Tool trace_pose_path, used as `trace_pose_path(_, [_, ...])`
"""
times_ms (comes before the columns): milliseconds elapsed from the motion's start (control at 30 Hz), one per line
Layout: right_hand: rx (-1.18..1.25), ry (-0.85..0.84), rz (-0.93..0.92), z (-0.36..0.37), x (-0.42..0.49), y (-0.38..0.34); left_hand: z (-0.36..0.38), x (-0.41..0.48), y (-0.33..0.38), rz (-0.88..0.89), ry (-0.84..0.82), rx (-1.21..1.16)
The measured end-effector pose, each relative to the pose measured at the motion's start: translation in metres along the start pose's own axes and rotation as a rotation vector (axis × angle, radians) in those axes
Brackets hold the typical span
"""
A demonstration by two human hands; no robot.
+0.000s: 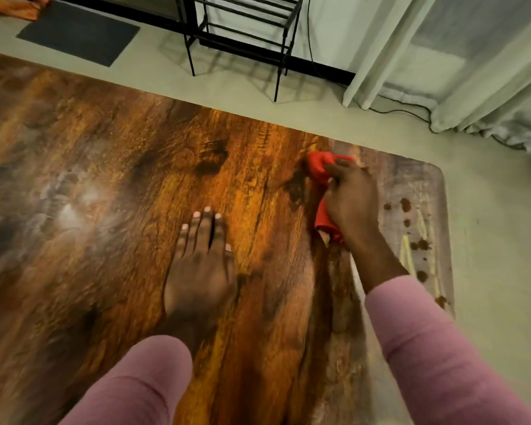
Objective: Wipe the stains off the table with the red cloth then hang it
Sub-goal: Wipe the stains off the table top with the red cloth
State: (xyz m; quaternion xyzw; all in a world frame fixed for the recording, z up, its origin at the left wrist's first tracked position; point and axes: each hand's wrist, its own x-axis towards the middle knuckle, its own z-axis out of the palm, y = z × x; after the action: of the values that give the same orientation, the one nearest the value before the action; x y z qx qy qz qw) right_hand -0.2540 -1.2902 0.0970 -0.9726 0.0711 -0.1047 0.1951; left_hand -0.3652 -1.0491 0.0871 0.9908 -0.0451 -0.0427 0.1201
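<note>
While your right hand [350,200] presses down right of centre in the frame, its fingers are curled round the red cloth [318,167], which is bunched under the palm. The cloth shows in two places: a wad sticking out past the fingertips toward the upper left, and a fold below the heel of the hand, by the wrist. It lies on the table [105,148], near the far edge, just left of the pale greyish strip at the table's right end.

Stains [406,204]: brown spots and blobs scattered down that pale strip, to the right of your hand, running from mid-frame toward the lower right. Yellowish streaks [406,253] lie among them. The spots sit apart from the cloth.

Left hand [201,265]: flat on the wood at centre frame, palm down, fingers straight and close together, pointing toward the top of the frame, holding nothing. It is well apart from the right hand. Both forearms, in pink sleeves [436,348], come in from the bottom edge. The picture is slightly blurred around both hands.

Floor beyond the table: a black metal rack [242,29] with horizontal bars, top centre, by the wall. A dark mat [77,33] lies upper left, and an orange cloth [16,6] sits in the upper left corner, partly cut off. A pale curtain [472,56] hangs upper right, with a black cable [405,113] trailing on the floor at its foot.
</note>
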Motion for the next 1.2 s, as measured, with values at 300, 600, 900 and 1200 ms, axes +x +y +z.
trace_pose_path(300, [-0.009, -0.028, 0.124, 0.005, 0.043, -0.021, 0.004, -0.001, -0.001, -0.006, -0.003, 0.005])
trace_pose_path(600, [-0.076, -0.057, 0.048, -0.01, 0.005, 0.037, -0.013, 0.014, 0.021, 0.108, -0.066, 0.034])
trace_pose_path(900, [-0.081, -0.01, 0.078, 0.0, 0.033, 0.011, 0.014, 0.057, 0.103, 0.189, -0.093, -0.049])
trace_pose_path(1200, [-0.089, -0.008, 0.069, -0.037, -0.009, 0.068, 0.016, 0.054, 0.104, 0.193, -0.059, -0.026])
